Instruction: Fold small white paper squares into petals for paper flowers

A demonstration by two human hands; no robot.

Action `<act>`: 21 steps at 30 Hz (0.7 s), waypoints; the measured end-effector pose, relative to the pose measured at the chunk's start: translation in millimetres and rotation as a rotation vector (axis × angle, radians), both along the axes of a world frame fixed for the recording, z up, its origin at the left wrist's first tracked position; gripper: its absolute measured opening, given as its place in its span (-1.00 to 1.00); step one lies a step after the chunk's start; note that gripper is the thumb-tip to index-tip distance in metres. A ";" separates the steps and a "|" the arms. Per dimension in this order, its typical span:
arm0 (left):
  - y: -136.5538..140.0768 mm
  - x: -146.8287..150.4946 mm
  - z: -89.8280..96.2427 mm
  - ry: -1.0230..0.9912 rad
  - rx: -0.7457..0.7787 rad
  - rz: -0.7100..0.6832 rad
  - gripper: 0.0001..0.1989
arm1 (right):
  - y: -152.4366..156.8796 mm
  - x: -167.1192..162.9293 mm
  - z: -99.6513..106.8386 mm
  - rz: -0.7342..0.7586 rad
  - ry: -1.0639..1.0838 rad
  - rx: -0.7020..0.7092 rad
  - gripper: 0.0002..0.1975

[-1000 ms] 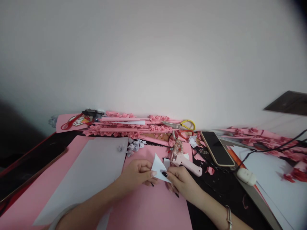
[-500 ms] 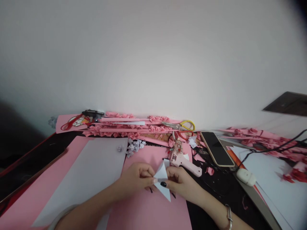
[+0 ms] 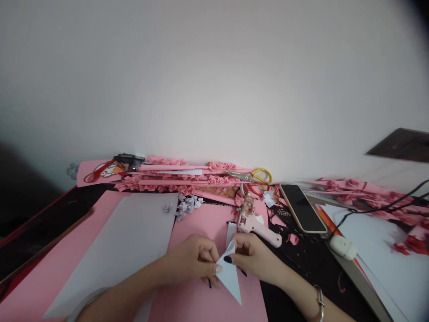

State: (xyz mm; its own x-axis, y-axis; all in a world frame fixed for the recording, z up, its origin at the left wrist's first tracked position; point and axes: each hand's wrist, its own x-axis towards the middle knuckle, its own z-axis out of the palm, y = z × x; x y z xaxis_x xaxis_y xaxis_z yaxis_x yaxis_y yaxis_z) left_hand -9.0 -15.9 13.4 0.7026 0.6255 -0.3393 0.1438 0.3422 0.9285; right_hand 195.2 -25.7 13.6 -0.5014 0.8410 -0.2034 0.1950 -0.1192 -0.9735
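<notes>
A small sheet of pale blue-white paper (image 3: 231, 279), bent into a pointed, triangular shape, hangs between both hands above a pink sheet (image 3: 194, 308). My left hand (image 3: 201, 261) pinches its left edge between thumb and fingers. Gripping the upper right part is my right hand (image 3: 253, 255), its dark-nailed thumb pressed on the paper where the top edge curls over. Behind the hands lies a pale pink glue gun (image 3: 259, 231). A narrow pale paper strip (image 3: 230, 232) shows beside it. To the left sits a cluster of pale folded paper flowers (image 3: 187, 205).
A large white sheet (image 3: 127, 237) covers the left side. Along the wall lie pink paper flower stems (image 3: 167, 182) and yellow-handled scissors (image 3: 261, 175). To the right are a phone (image 3: 303, 208), a white earbud case (image 3: 343, 247) and black cables (image 3: 385, 209).
The paper has turned and its lower point now reaches further down. My left hand has slid slightly lower along the edge, while my right hand stays nearly in place.
</notes>
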 end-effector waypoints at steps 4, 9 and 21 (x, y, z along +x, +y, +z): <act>-0.1 -2.0 -1.3 -0.029 -0.025 -0.036 -0.82 | 0.9 3.0 -6.1 0.015 0.012 0.001 -0.55; -1.0 -2.3 -6.2 -0.028 -0.008 -0.056 -0.82 | 2.6 3.2 -10.3 -0.007 0.027 0.009 -0.52; -2.7 -3.2 -2.8 -0.010 0.030 -0.081 -0.85 | 3.3 5.8 -6.0 -0.042 0.117 -0.066 -0.50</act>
